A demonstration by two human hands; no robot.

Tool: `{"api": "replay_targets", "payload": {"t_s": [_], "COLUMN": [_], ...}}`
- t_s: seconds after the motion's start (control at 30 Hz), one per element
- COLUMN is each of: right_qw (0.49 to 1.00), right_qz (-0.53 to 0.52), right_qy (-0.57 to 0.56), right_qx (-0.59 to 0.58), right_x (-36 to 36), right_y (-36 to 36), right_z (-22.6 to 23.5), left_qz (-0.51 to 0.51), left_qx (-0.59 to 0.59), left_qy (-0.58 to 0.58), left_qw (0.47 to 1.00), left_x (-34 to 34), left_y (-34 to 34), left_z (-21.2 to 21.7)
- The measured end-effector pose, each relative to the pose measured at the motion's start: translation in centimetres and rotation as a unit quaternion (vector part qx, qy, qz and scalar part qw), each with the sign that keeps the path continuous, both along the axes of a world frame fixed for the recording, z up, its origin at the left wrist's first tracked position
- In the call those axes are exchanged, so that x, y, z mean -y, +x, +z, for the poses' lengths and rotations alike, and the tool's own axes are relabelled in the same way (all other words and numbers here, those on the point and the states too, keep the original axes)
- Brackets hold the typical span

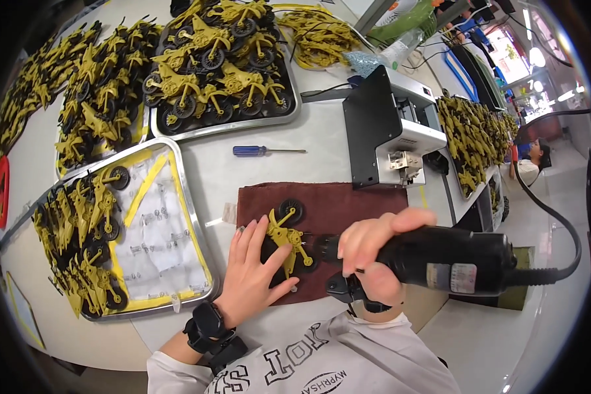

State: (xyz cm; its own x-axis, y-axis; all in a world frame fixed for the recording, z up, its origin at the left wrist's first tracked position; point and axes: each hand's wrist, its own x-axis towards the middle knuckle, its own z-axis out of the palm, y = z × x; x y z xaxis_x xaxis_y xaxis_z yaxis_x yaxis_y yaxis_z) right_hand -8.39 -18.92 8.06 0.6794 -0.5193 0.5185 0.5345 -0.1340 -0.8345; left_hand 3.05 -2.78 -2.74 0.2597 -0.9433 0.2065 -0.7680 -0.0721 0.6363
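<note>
A yellow toy motorcycle (287,241) with black wheels lies on its side on a dark red cloth (338,205). My left hand (255,264) rests over it with the fingers spread, pressing it against the cloth. In my right hand (374,253) is a black corded electric screwdriver (450,259), held level. Its tip points left and meets the toy motorcycle near the middle; whether it sits on a screw is too small to tell. Dark bands are strapped around both wrists.
A blue-handled screwdriver (251,151) lies beyond the cloth. Right of it stands a black and white machine (381,141). Metal trays (211,279) of yellow motorcycles fill the left and far side. More motorcycles (473,138) lie at the right. The tool's cable (574,223) loops at the right.
</note>
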Motion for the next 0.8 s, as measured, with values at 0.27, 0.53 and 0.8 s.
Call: {"api": "replay_targets", "payload": {"t_s": [0.27, 0.53, 0.8], "right_qw": [0.992, 0.996, 0.984], "right_qz": [-0.077, -0.025, 0.043], "right_qy": [0.001, -0.015, -0.084], "right_qx": [-0.101, -0.085, -0.150], "right_x": [-0.7, -0.4, 0.6], "right_y": [1.8, 2.0, 1.3], "right_z": [-1.5, -2.1, -2.0], "left_qz": [-0.016, -0.007, 0.010], "left_qx": [0.023, 0.032, 0.084], "left_qy": [0.006, -0.003, -0.001], "left_qw": [1.000, 0.999, 0.996], "left_x": [0.0, 0.0, 0.1], "left_y": [-0.1, -0.1, -0.2], "left_z": [0.0, -0.1, -0.2]}}
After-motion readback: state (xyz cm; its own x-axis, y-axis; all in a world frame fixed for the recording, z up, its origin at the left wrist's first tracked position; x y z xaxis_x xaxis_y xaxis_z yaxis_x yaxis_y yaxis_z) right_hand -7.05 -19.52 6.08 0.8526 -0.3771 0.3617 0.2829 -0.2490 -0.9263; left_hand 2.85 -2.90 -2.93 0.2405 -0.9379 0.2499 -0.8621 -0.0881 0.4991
